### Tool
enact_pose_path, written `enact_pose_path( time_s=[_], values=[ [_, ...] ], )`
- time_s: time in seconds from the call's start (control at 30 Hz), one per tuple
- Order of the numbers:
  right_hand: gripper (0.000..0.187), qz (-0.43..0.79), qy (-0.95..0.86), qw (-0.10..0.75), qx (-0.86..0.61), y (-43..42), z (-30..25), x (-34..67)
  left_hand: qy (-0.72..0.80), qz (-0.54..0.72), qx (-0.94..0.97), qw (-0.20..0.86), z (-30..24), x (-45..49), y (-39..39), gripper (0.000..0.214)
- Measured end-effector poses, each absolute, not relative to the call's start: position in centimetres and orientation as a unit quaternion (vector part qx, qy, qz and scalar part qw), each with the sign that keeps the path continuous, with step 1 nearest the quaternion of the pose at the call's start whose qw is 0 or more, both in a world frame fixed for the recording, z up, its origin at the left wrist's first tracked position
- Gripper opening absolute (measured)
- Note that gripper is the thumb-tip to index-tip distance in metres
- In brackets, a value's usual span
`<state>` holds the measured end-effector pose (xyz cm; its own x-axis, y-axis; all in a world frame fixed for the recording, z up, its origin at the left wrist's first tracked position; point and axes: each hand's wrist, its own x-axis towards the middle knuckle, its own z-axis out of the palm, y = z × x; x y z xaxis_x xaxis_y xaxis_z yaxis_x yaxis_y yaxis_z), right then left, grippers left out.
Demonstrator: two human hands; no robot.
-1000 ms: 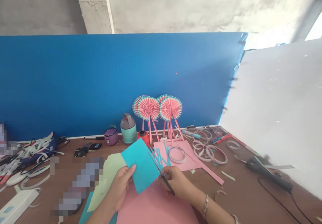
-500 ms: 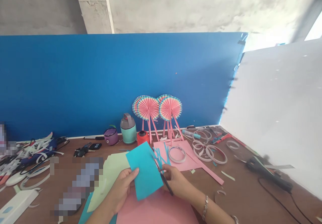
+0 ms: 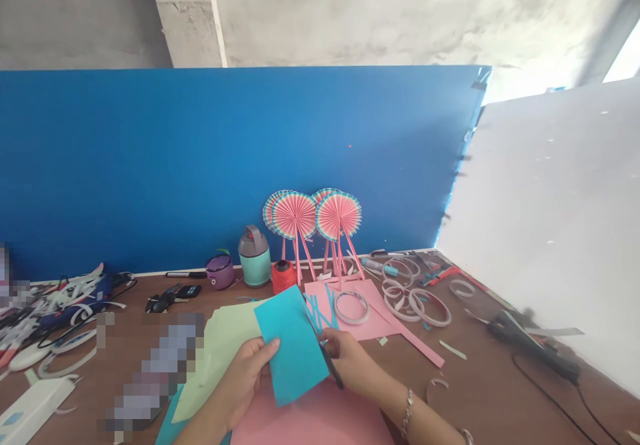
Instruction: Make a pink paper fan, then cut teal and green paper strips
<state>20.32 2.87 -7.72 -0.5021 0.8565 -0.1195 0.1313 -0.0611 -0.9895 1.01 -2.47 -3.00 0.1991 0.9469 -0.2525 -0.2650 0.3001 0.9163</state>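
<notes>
My left hand (image 3: 250, 372) pinches the left edge of a blue sheet of paper (image 3: 293, 348) between thumb and fingers, tilted above the table. At the sheet's right edge, my right hand (image 3: 345, 358) grips black-handled scissors (image 3: 334, 368). Their blades lie along that edge, partly hidden by the paper, so how far apart they are is unclear. Beneath the blue sheet lies pink paper (image 3: 310, 418). Pale green sheets (image 3: 227, 328) rest to the left. Thin blue strips (image 3: 330, 302) lie just beyond the scissors on another pink sheet (image 3: 373, 292).
Pink pleated paper fans (image 3: 339, 216) stand against the blue partition (image 3: 200, 165). Near them are red thread (image 3: 283, 276), a teal container (image 3: 255, 262) and a purple pot (image 3: 220, 272). Tape rolls (image 3: 430, 307) and a corded black tool (image 3: 535, 348) lie to the right.
The blue sheet has shifted slightly down and to the right with my left hand. The scissors remain at its right edge, their blades now more covered by the paper.
</notes>
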Motion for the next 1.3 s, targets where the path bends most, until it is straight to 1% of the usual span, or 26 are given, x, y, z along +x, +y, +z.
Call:
enact_pose_path(
  time_s=[0.07,0.17,0.57,1.03,1.3],
  values=[
    [0.018,0.614,-0.616,0.305,-0.389,2.8,-7.7,20.3,0.446,0.456,0.377,0.671,-3.0,1.0,-2.5,0.028],
    [0.012,0.616,-0.612,0.303,-0.393,2.7,-7.4,20.2,0.444,0.457,0.375,0.673,-2.9,1.1,-2.5,0.029],
    [0.010,0.611,-0.604,0.312,-0.406,2.5,-6.4,20.1,0.439,0.452,0.377,0.679,-2.7,1.3,-2.5,0.033],
    [0.012,0.615,-0.581,0.300,-0.441,2.5,-6.3,20.0,0.440,0.455,0.377,0.676,-2.6,1.4,-2.5,0.030],
    [0.010,0.597,-0.612,0.305,-0.419,2.6,-6.9,20.1,0.457,0.458,0.357,0.674,-2.7,1.6,-2.6,0.029]
  ],
)
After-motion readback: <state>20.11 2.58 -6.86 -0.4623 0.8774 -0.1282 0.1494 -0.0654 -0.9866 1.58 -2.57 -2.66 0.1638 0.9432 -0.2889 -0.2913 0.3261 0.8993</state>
